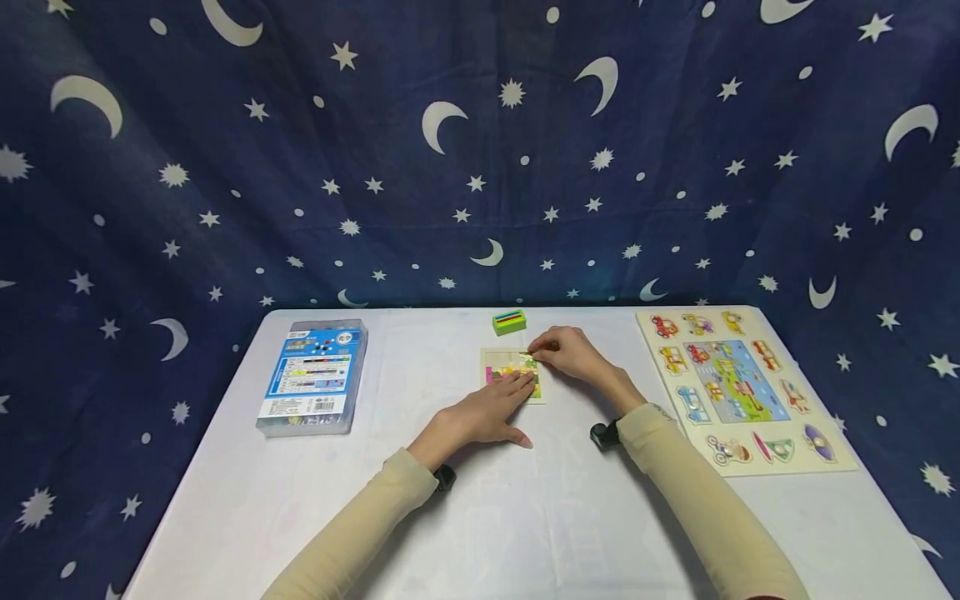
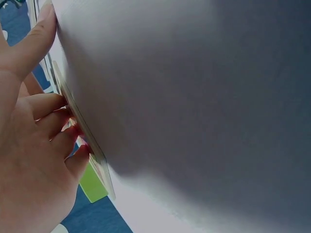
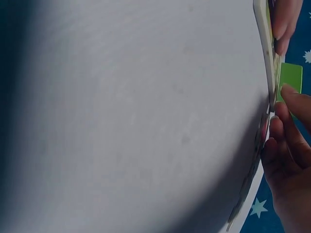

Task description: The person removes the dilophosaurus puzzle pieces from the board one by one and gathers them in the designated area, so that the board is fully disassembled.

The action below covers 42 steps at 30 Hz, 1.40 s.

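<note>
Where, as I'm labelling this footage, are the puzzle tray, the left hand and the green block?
Puzzle tray [image 1: 495, 357]: head view, pale upper-left part.
Left hand [image 1: 489, 412]: head view, back of the hand.
Green block [image 1: 511, 328]: head view, near side.

The left arm [image 1: 352, 531] slants in from the near left, its hand [image 1: 486, 414] palm down, fingers extended together, thumb spread to the near side. The right arm [image 1: 701, 492] angles in from the near right; its hand [image 1: 573, 354], slightly farther, has bent fingers, thumb close to the index finger.
</note>
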Tool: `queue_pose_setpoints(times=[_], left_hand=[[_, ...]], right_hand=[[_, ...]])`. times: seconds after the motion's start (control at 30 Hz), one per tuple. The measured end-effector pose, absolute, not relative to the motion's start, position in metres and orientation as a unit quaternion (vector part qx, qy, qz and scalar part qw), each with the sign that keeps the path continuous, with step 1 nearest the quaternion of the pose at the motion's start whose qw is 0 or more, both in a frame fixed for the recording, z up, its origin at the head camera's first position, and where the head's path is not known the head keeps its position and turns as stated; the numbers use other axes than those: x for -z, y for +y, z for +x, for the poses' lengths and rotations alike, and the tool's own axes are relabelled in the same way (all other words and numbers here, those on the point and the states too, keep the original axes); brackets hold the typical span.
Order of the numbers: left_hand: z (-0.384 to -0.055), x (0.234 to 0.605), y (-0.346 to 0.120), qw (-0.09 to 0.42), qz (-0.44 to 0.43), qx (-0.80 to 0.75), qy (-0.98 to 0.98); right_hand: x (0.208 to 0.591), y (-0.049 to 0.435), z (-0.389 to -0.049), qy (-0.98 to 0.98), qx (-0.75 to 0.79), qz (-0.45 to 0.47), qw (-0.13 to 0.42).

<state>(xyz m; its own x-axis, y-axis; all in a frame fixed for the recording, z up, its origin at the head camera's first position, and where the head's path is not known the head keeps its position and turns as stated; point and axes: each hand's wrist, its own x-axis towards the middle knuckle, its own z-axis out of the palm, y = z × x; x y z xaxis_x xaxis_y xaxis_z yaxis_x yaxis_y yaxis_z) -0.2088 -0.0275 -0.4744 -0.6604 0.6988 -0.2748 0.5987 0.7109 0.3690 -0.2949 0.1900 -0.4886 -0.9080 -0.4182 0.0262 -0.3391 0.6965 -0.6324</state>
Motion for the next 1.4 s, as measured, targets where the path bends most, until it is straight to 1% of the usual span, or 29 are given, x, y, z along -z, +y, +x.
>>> queue_pose_setpoints(times=[0.53, 0.9, 1.13, 1.4], left_hand=[[-0.208, 0.471, -0.028, 0.201, 0.362, -0.12, 0.902], [-0.209, 0.473, -0.027, 0.205, 0.356, -0.121, 0.903], [-0.209, 0.474, -0.026, 0.204, 0.357, -0.118, 0.904], [-0.209, 0.475, -0.027, 0.205, 0.358, -0.123, 0.903]], right_hand=[[0.485, 0.186, -0.298, 0.917, 0.323, -0.227, 0.064], [0.485, 0.184, -0.302, 0.921, 0.322, -0.204, 0.073], [0.479, 0.184, -0.299, 0.912, 0.362, -0.173, 0.086], [0.478, 0.183, -0.298, 0.898, 0.389, -0.177, 0.106]])
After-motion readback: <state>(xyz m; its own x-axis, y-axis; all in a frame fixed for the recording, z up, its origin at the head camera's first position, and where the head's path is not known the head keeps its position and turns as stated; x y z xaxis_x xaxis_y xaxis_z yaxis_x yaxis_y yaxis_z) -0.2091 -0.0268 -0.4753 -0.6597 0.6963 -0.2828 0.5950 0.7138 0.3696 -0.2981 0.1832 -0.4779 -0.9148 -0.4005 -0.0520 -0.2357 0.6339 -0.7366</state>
